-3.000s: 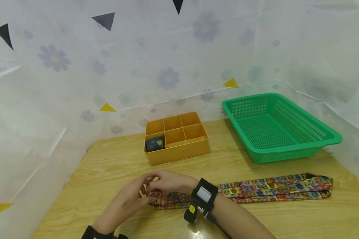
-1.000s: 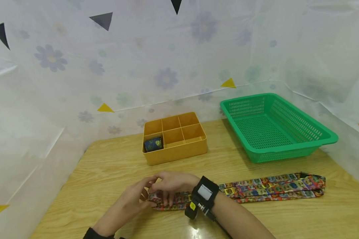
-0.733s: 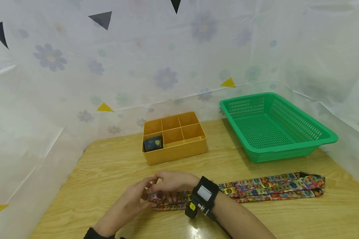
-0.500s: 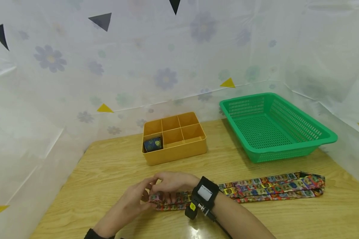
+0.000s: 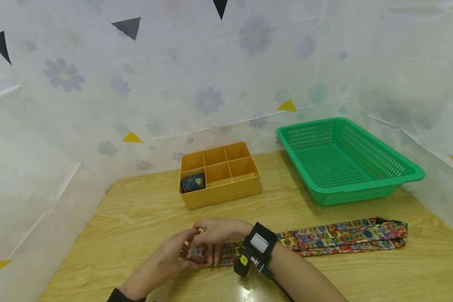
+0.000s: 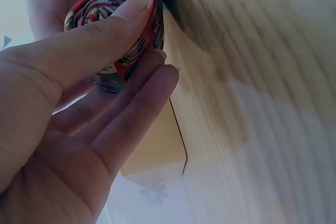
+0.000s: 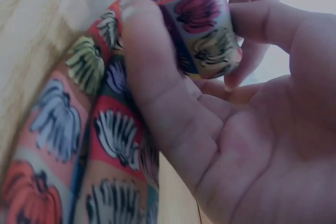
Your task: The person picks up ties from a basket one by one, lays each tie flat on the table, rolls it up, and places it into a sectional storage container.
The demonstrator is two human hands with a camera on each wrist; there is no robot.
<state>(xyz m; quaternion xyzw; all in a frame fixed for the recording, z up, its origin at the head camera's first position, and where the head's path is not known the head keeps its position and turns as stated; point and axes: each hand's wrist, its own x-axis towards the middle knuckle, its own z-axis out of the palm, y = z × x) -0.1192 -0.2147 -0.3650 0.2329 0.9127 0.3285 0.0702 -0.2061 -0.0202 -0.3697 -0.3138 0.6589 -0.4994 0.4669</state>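
Head view: my left hand [image 5: 166,262] and right hand [image 5: 217,235] pinch the tie [image 5: 336,238], its rolled end at the counter's [image 5: 136,218] near edge. Rolling well, I judge, means even, tight turns.

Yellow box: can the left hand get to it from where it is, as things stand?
Probably yes. The yellow box sits just beyond the left hand across bare table, nothing between. But that hand now pinches the rolled end of the tie.
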